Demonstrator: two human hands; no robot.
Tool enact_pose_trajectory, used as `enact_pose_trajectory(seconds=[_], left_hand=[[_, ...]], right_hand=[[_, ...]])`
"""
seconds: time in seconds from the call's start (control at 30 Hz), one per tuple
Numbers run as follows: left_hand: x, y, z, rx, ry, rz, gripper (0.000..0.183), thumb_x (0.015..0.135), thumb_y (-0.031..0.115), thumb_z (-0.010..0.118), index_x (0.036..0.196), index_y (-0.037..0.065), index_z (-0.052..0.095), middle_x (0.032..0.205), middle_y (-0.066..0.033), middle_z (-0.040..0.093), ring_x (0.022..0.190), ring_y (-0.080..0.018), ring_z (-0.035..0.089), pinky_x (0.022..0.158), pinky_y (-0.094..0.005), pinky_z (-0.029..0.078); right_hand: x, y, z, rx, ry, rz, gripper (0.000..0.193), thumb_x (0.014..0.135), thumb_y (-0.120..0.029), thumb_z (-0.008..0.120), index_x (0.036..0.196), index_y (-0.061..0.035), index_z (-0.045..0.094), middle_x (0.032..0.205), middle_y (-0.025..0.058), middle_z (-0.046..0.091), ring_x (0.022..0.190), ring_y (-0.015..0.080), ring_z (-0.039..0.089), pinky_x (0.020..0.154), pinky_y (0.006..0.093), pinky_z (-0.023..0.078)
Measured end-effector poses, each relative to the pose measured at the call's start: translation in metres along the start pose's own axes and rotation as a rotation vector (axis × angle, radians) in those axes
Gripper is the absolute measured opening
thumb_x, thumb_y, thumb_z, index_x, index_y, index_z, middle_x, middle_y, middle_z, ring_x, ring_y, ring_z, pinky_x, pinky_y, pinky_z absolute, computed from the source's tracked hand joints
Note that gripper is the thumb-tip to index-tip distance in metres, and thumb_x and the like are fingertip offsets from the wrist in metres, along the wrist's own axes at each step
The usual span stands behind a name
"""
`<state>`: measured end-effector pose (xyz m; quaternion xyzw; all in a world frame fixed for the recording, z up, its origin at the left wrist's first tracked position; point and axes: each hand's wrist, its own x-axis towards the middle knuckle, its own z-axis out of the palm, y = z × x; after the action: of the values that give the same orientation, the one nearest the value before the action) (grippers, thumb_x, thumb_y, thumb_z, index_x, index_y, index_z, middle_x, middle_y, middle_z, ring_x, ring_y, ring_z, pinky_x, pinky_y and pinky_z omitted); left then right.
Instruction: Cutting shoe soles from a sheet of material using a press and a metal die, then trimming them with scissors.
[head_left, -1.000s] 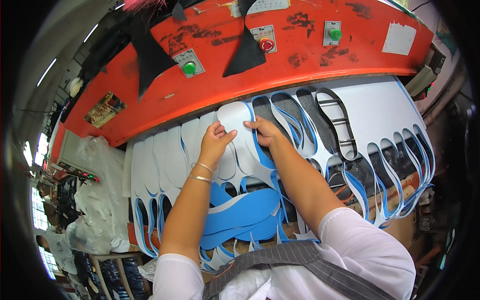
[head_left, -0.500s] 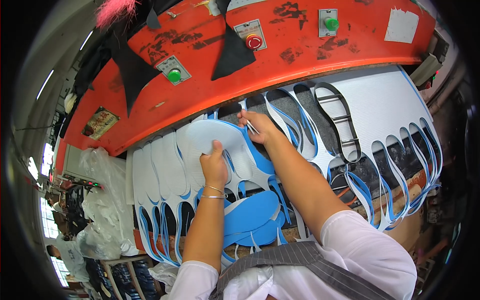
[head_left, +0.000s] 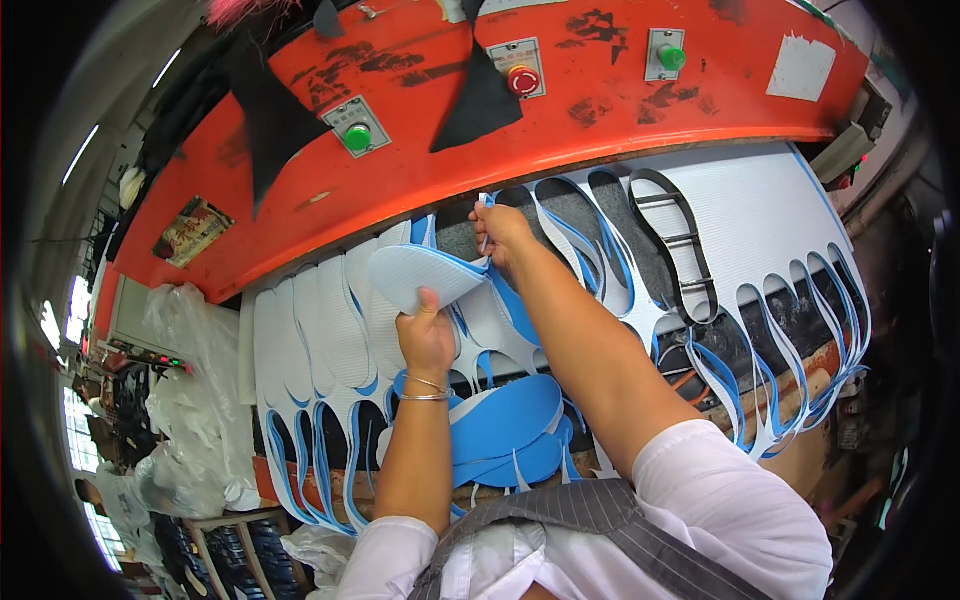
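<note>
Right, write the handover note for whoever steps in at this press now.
Left hand: grips a cut-out sole piece, lifted off the sheet.
Right hand: pinching at the foam sheet beside an empty sole-shaped hole, under the orange press head.
Done: several holes already punched out; loose blue soles piled near the front edge.
Left: white sole pieces on the left still sit in the sheet; the metal cutter lies on the sheet to the right.

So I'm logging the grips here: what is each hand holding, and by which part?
Left hand holds a cut sole piece by its near edge. Right hand pinches a thin scrap strip of the foam sheet.
</note>
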<state>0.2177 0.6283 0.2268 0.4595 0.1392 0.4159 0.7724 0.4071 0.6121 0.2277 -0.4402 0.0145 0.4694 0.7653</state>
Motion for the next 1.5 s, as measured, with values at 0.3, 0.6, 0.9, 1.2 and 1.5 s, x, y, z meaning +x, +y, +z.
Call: enact_pose_trajectory(seconds=[0.3,0.6,0.9,1.2,1.5], left_hand=[[0.006,0.005,-0.011,-0.228,0.025,-0.038,0.038,0.09,0.017,0.058,0.122,0.001,0.047,0.118,-0.0087,0.054,0.111,-0.0228,0.05,0.101,-0.0361,0.034],[-0.03,0.004,-0.03,0.808,-0.454,0.35,0.032,0.083,-0.006,0.057,0.113,0.005,0.058,0.111,-0.0091,0.062,0.109,-0.0186,0.055,0.095,-0.0297,0.041],[0.013,0.031,-0.058,0.688,-0.301,-0.007,0.033,0.087,0.012,0.056,0.117,-0.001,0.052,0.113,-0.0138,0.06,0.108,-0.0191,0.056,0.093,-0.033,0.041],[0.025,-0.004,-0.085,1.661,-0.484,0.21,0.042,0.085,0.008,0.042,0.125,0.016,0.052,0.136,-0.0011,0.046,0.131,-0.021,0.035,0.109,-0.0432,0.023],[0.021,-0.016,-0.116,1.689,-0.446,0.3,0.038,0.087,0.011,0.038,0.118,0.019,0.059,0.135,0.0004,0.048,0.13,-0.0179,0.036,0.109,-0.0415,0.023]], right_hand=[[-0.026,0.013,-0.009,-0.434,0.002,-0.147,0.029,0.092,-0.032,0.052,0.096,-0.0034,0.056,0.072,0.0069,0.058,0.062,0.019,0.053,0.054,0.032,0.041],[-0.062,-0.018,0.007,-1.045,-0.51,-0.018,0.069,0.087,-0.059,0.048,0.116,0.0029,0.056,0.11,0.0174,0.061,0.104,0.0245,0.055,0.091,0.0359,0.041],[-0.104,0.021,-0.013,-1.098,-0.69,-0.431,0.041,0.081,-0.021,0.07,0.116,-0.0032,0.058,0.109,0.0074,0.061,0.103,0.0168,0.054,0.093,0.0312,0.04],[-0.077,0.087,-0.034,-0.309,-0.263,-0.359,0.035,0.089,-0.023,0.061,0.113,0.0016,0.055,0.106,0.0076,0.062,0.097,0.0154,0.056,0.089,0.0304,0.041],[-0.117,0.106,-0.037,-0.431,-0.352,-0.402,0.036,0.088,-0.023,0.061,0.114,0.0014,0.055,0.107,0.0074,0.061,0.097,0.0152,0.056,0.088,0.0294,0.041]])
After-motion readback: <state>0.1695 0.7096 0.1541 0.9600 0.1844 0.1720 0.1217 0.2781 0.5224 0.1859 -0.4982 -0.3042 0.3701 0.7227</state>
